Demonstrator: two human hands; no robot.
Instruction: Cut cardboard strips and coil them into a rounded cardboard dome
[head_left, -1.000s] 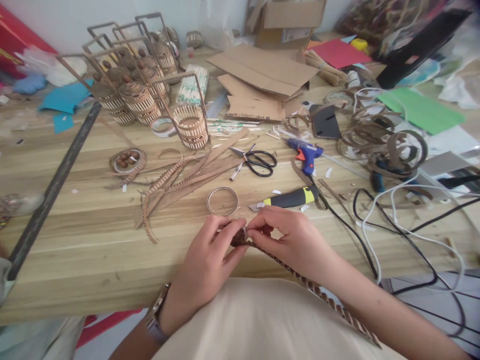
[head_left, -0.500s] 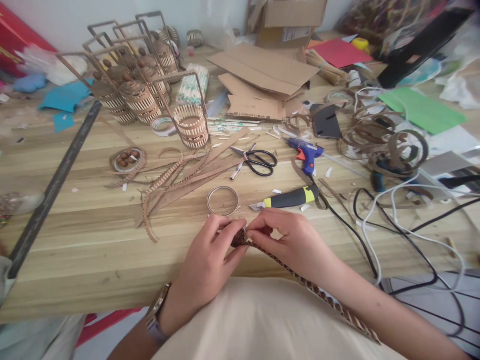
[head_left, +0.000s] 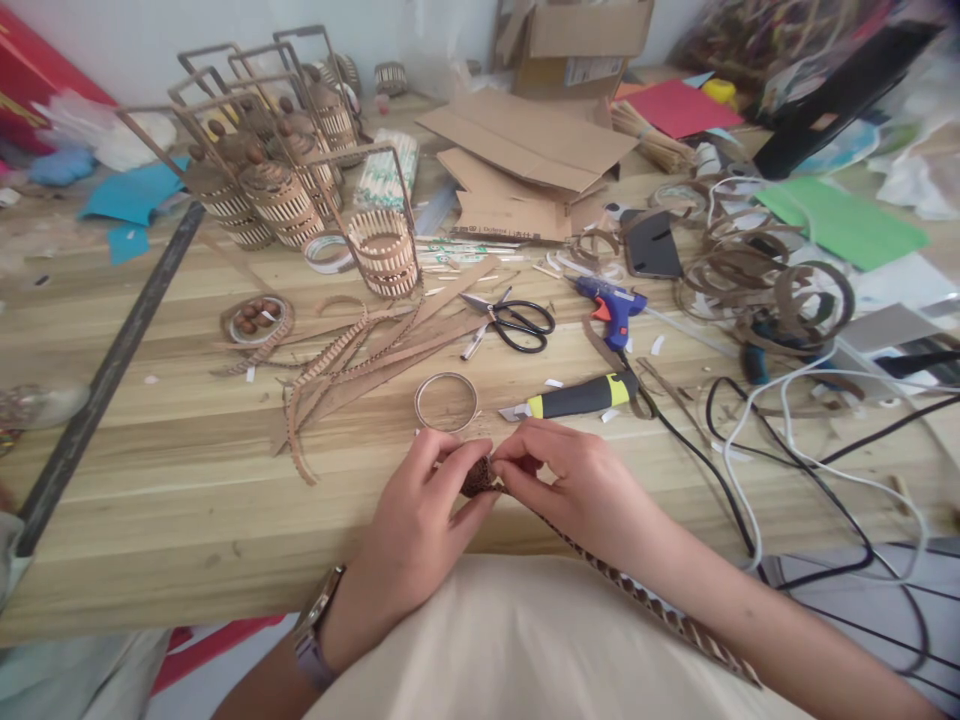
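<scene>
My left hand [head_left: 435, 500] is closed around a small coil of brown corrugated cardboard strip [head_left: 478, 478], pinching it between thumb and fingers. From the coil, the loose tail runs under my right wrist and down along the forearm over the pale apron. My right hand [head_left: 559, 470] pinches the strip right beside the coil, fingertips close to those of the left. Just beyond the hands lies a thin cardboard ring [head_left: 445, 402]. A utility knife [head_left: 581, 396] with a black and yellow handle rests past my right hand, its blade pointing left.
Black-handled scissors [head_left: 517, 325], a blue glue gun [head_left: 616, 308] and corrugated strips [head_left: 330, 355] lie mid-table. Lantern-like stick baskets [head_left: 277, 200] stand back left. Flat cardboard [head_left: 532, 140] is at the back; cardboard rings [head_left: 750, 265] and tangled cables [head_left: 795, 440] fill the right.
Both hands stay nearly in place at the coil. The strip's tail has shifted slightly under my right forearm, with a little less of it showing near the wrist.
</scene>
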